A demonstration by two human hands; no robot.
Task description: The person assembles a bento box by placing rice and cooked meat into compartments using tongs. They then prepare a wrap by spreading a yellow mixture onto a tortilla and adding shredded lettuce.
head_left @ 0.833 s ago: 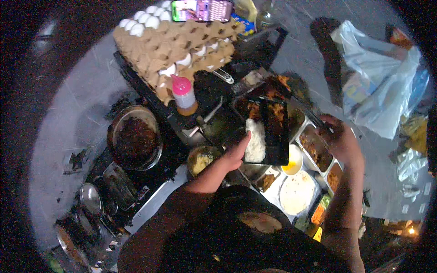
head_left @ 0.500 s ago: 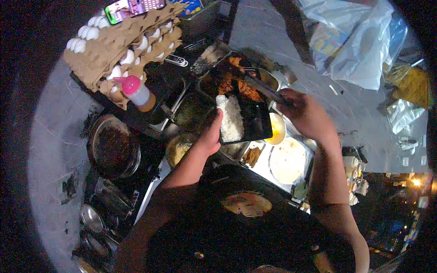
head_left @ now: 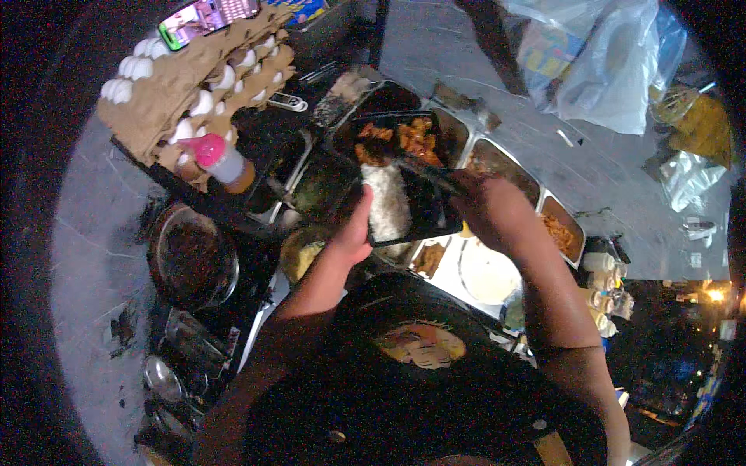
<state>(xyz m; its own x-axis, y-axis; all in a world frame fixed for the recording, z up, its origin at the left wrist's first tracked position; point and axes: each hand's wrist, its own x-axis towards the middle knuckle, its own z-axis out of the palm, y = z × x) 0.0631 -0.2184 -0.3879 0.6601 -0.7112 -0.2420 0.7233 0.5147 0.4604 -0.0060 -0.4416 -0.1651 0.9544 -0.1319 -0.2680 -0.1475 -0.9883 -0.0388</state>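
My left hand (head_left: 354, 231) grips the near left side of a black takeout tray (head_left: 429, 219), thumb over the rim. White rice (head_left: 388, 208) fills the tray's left part, and reddish-brown saucy pieces of food (head_left: 418, 140) lie along its far end. In my right hand (head_left: 491, 208) is a dark long-handled serving utensil (head_left: 426, 171), its fingers closed round the handle. The utensil reaches leftward across the tray, its tip among the saucy pieces beyond the rice. Whether it is a spoon or tongs I cannot tell. The tray is held above metal food pans.
Metal pans (head_left: 509, 167) of food line the counter. Egg cartons (head_left: 175, 97), a phone (head_left: 208, 22) and a pink-capped squeeze bottle (head_left: 224, 163) stand at the far left. A round dark pan (head_left: 194, 252) sits at left. Plastic bags (head_left: 610, 74) lie far right; a pale round board (head_left: 489, 272) is nearby.
My right hand has moved left and slightly nearer, bringing the utensil lower over the tray's food. The saucy pieces now lie in the tray's far end. My left hand keeps its hold.
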